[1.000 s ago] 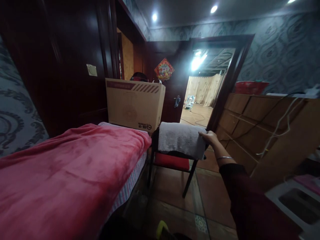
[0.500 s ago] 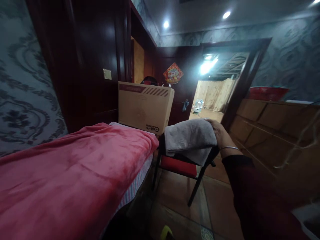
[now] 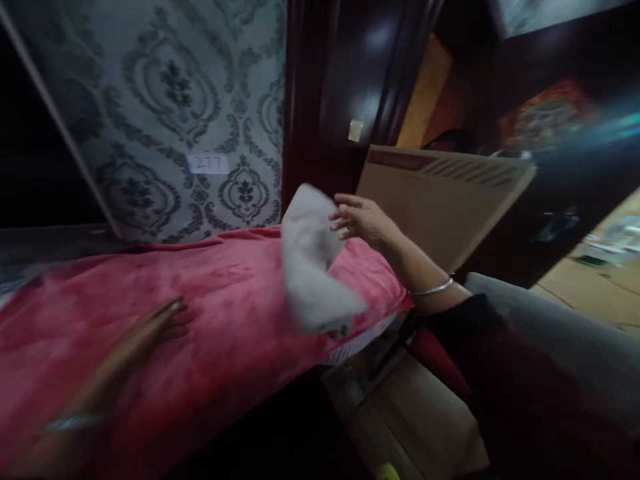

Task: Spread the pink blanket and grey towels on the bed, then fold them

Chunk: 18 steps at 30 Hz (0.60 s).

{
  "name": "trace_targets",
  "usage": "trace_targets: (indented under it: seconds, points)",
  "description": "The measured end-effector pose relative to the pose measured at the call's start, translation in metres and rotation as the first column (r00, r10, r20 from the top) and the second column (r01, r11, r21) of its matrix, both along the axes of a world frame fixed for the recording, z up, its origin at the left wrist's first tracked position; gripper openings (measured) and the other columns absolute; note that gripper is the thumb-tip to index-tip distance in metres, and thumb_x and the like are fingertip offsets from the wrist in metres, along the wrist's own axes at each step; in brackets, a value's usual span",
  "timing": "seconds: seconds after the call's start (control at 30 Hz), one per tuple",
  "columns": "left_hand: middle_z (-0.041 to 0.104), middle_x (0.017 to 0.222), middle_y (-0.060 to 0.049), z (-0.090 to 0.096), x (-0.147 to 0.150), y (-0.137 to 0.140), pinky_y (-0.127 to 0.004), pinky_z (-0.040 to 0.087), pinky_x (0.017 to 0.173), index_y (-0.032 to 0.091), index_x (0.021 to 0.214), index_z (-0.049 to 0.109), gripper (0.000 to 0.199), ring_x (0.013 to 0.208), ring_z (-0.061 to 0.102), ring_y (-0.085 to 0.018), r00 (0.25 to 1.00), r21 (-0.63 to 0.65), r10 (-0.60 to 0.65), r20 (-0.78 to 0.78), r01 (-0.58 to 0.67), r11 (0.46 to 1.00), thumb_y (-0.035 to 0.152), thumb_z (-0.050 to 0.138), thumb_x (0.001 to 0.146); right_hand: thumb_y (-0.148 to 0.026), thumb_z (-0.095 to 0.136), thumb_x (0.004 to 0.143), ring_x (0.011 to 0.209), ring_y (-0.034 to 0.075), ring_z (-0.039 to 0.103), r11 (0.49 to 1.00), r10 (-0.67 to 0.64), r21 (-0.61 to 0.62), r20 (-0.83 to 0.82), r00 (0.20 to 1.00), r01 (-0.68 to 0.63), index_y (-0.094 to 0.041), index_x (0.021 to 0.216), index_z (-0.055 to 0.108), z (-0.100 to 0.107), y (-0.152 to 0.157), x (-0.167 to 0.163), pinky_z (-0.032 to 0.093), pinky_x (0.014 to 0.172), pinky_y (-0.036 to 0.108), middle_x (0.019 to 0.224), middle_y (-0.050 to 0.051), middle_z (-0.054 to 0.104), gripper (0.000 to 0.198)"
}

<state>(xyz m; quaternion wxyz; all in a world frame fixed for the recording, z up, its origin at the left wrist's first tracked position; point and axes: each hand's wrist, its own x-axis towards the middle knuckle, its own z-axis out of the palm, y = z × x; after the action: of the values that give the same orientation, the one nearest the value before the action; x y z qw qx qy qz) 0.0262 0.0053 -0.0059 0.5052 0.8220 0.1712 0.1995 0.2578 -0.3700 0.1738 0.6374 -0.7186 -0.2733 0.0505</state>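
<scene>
Pale gray cloth (image 3: 310,267) curls beside the right hand's (image 3: 363,220) spread fingers

In the head view, the only one, I see the cloth bent like a hook above the pink blanket (image 3: 235,293), its upper end peaked and its lower end swung toward the right. It is blurred, and I can't tell whether the bottom of it meets the blanket. The right hand comes in from the right, back of the hand up, a silvery bracelet (image 3: 435,288) at the wrist. Its grip is wide: the fingers are loosely parted and nothing is closed between them that I can make out. The fingertips overlap the cloth's right edge near its upper part, though from here I can't say whether they actually touch it. Most of the cloth lies to the left of those fingers and below them.

The left hand (image 3: 157,323) is well apart from the cloth, over the blanket's left half, flat and unfolded, holding nothing I can see; it's too smeared to tell if it rests there. A cardboard box (image 3: 440,200) stands behind the right forearm, and a paper slip (image 3: 209,164) reading 277 is on the patterned wall (image 3: 175,87).
</scene>
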Motion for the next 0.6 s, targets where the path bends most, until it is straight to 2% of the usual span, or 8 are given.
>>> trace_targets:
  seconds: [0.07, 0.1, 0.2, 0.3, 0.37, 0.47, 0.53, 0.6]
  points:
    - [0.076, 0.104, 0.004, -0.008, 0.005, -0.001, -0.037, 0.055, 0.087, 0.029, 0.122, 0.064, 0.078, 0.103, 0.067, -0.020, 1.000, -0.192, -0.010, -0.028, 0.005, 0.981, 0.089, 0.049, 0.073, -0.022, 0.055, 0.092, 0.074, 0.015, 0.066, 0.991, 0.003, -0.134, -0.077, 0.997, -0.013, -0.014, 0.136, 0.053, -0.051, 0.017, 0.005, 0.057, 0.064, 0.028, 0.099, 0.009, 0.069, 0.045]
    - [0.076, 0.106, 0.001, -0.010, 0.013, -0.004, -0.036, 0.054, 0.090, 0.027, 0.124, 0.063, 0.076, 0.106, 0.066, -0.021, 0.999, -0.182, 0.007, -0.038, -0.014, 0.983, 0.083, 0.055, 0.074, -0.020, 0.052, 0.093, 0.076, 0.015, 0.066, 0.970, -0.029, -0.244, -0.098, 0.995, 0.004, -0.013, 0.134, 0.056, -0.077, 0.021, 0.007, 0.057, 0.066, 0.028, 0.101, 0.010, 0.069, 0.042]
    - [0.074, 0.107, -0.006, -0.011, 0.051, -0.025, -0.039, 0.053, 0.097, 0.021, 0.125, 0.064, 0.062, 0.108, 0.066, -0.025, 0.997, 0.136, 0.016, -0.072, -0.006, 0.991, 0.064, 0.057, 0.080, -0.014, 0.049, 0.091, 0.083, 0.016, 0.067, 0.825, -0.121, -0.559, -0.040, 0.992, 0.078, -0.013, 0.131, 0.060, -0.149, 0.025, 0.010, 0.057, 0.075, 0.030, 0.102, 0.009, 0.070, 0.042]
    - [0.068, 0.125, -0.010, -0.009, 0.093, -0.065, -0.038, 0.047, 0.106, 0.019, 0.130, 0.061, 0.053, 0.119, 0.061, -0.027, 0.977, 0.387, -0.113, -0.180, 0.176, 0.905, 0.041, 0.053, 0.083, -0.011, 0.056, 0.085, 0.100, 0.020, 0.066, 0.758, -0.106, -0.646, 0.021, 0.994, 0.095, -0.014, 0.122, 0.068, -0.199, 0.028, 0.005, 0.052, 0.094, 0.034, 0.108, 0.010, 0.071, 0.038]
    - [0.062, 0.135, -0.014, -0.009, 0.119, -0.098, -0.037, 0.043, 0.109, 0.016, 0.137, 0.057, 0.056, 0.125, 0.057, -0.028, 0.944, 0.518, -0.165, -0.287, 0.298, 0.802, 0.036, 0.052, 0.084, -0.014, 0.061, 0.084, 0.115, 0.023, 0.060, 0.726, -0.100, -0.676, 0.080, 0.992, 0.128, -0.013, 0.123, 0.069, -0.217, 0.031, 0.000, 0.044, 0.104, 0.034, 0.119, 0.013, 0.067, 0.040]
    - [0.061, 0.131, -0.019, -0.010, 0.148, -0.140, -0.044, 0.046, 0.102, 0.018, 0.147, 0.046, 0.064, 0.120, 0.060, -0.033, 0.887, 0.618, -0.106, -0.449, 0.394, 0.680, 0.038, 0.054, 0.087, -0.021, 0.060, 0.087, 0.126, 0.027, 0.053, 0.679, -0.109, -0.710, 0.158, 0.982, 0.189, -0.011, 0.132, 0.064, -0.230, 0.036, -0.004, 0.038, 0.109, 0.036, 0.130, 0.017, 0.060, 0.046]
    - [0.062, 0.126, -0.020, -0.012, 0.163, -0.156, -0.044, 0.048, 0.098, 0.022, 0.144, 0.051, 0.060, 0.116, 0.062, -0.034, 0.862, 0.621, -0.086, -0.500, 0.426, 0.658, 0.032, 0.058, 0.084, -0.026, 0.058, 0.091, 0.125, 0.028, 0.053, 0.631, -0.095, -0.743, 0.211, 0.973, 0.223, -0.014, 0.135, 0.062, -0.233, 0.038, -0.005, 0.039, 0.108, 0.036, 0.130, 0.018, 0.059, 0.047]
    - [0.065, 0.120, -0.019, -0.013, 0.174, -0.163, -0.042, 0.049, 0.096, 0.020, 0.130, 0.062, 0.051, 0.113, 0.063, -0.032, 0.852, 0.596, -0.104, -0.514, 0.441, 0.671, 0.024, 0.063, 0.079, -0.029, 0.055, 0.093, 0.122, 0.029, 0.054, 0.569, -0.063, -0.781, 0.269, 0.961, 0.256, -0.016, 0.137, 0.062, -0.235, 0.040, -0.007, 0.041, 0.104, 0.036, 0.127, 0.017, 0.059, 0.046]
